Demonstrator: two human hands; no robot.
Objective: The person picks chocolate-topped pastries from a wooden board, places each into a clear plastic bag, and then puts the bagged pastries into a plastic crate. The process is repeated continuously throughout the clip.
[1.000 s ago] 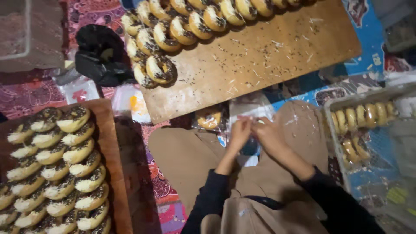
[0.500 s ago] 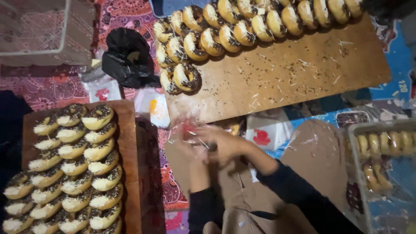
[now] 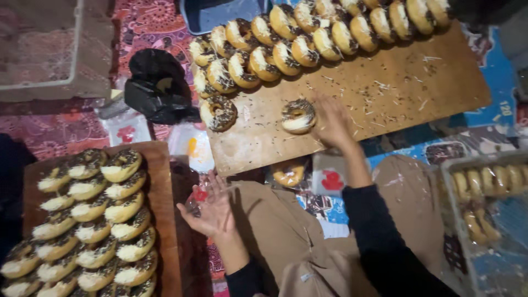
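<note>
From the head camera, a long wooden board (image 3: pixel 385 93) lies across the top of the scene, scattered with crumbs and sprinkles. Along its far edge runs a double row of doughnuts (image 3: pixel 308 38), leaning on one another, topped with white and dark sprinkles. One doughnut (image 3: pixel 218 113) lies flat near the board's left corner. To the left of the board sits a black bag (image 3: pixel 157 88), and below it lie small clear bags with red marks (image 3: pixel 126 132). At lower left a second wooden tray (image 3: pixel 162 181) carries two packed rows of doughnuts with white topping (image 3: pixel 88 220). At the right edge a clear box (image 3: pixel 484 198) holds more doughnuts. A wrapped doughnut (image 3: pixel 289 173) lies just under the board's near edge.

The right hand (image 3: pixel 333 118) reaches forward over the board in a dark sleeve, fingers spread loosely, fingertips touching a single doughnut (image 3: pixel 298 115) that lies flat near the middle of the board. The left hand (image 3: pixel 212 212) is held palm up over the lap, fingers curled loosely around a clear plastic bag (image 3: pixel 201 198) with a red mark.
</note>
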